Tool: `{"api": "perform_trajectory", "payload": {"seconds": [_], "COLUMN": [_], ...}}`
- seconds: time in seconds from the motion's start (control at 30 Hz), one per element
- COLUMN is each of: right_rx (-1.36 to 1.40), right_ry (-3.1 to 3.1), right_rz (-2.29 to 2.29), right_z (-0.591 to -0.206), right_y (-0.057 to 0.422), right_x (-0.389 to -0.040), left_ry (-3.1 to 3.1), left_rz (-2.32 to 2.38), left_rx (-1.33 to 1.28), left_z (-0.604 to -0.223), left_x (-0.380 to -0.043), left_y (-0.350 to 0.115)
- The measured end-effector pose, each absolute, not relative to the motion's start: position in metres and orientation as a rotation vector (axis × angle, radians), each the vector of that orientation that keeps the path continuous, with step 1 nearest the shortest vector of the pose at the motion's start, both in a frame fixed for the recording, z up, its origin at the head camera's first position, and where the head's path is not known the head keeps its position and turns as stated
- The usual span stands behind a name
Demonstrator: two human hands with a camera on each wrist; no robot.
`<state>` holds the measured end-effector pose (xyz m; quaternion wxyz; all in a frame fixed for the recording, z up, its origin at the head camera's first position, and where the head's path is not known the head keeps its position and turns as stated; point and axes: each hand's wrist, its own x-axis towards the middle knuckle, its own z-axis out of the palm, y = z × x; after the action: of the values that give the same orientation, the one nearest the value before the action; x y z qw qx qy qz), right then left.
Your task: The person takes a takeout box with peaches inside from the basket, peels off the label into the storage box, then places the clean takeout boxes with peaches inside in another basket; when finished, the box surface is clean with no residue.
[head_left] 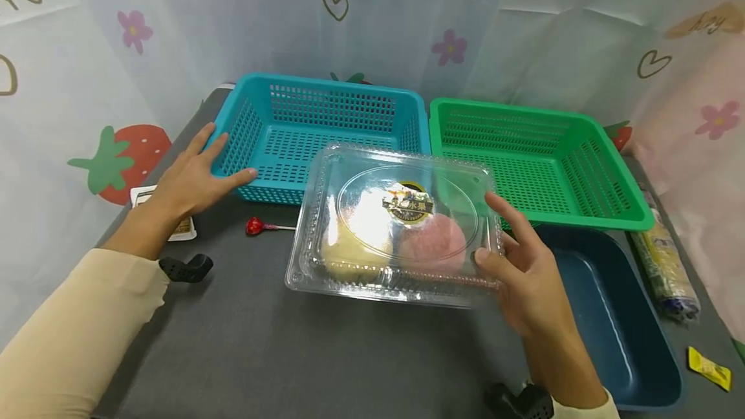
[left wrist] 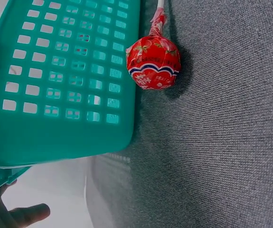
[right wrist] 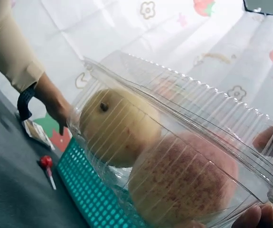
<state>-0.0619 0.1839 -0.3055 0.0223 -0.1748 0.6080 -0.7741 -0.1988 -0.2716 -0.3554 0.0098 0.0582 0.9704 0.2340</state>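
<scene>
My right hand (head_left: 526,270) grips the right side of a clear plastic fruit box (head_left: 326,205), thumb on the lid, holding it tilted above the table in front of the baskets. Inside lie a yellow fruit (right wrist: 119,126) with a dark stem and a speckled pink fruit (right wrist: 183,175). The lid looks closed and bears a black and gold label (head_left: 409,205). My left hand (head_left: 189,180) rests at the left rim of the blue basket (head_left: 247,83), fingers spread and fairly straight. A red lollipop (left wrist: 153,61) lies on the table by that basket's front side.
A green basket (head_left: 628,209) stands right of the blue one. In front of it is a dark blue basin (head_left: 599,315). A long printed packet (head_left: 666,264) and a yellow-wrapped sweet (head_left: 709,368) lie at the right; a white packet (head_left: 185,230) lies under my left forearm.
</scene>
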Motion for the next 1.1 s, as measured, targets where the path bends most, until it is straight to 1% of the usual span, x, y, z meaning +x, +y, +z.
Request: {"api": "perform_trajectory", "payload": {"seconds": [0.5,1.1], "right_rx": [-0.582,-0.578], "right_ry": [1.849,1.908], "right_rz": [-2.407,-2.359], "right_z": [-0.344,-0.372], "right_y": [0.201,0.208], "right_x": [-0.041,-0.038], "left_ry": [3.011,2.994], "left_rz": [0.751,0.745], "left_rx": [0.184,0.161], "left_z": [-0.353,-0.353], "left_x": [-0.199,-0.199], "left_y": [-0.272,-0.272]}}
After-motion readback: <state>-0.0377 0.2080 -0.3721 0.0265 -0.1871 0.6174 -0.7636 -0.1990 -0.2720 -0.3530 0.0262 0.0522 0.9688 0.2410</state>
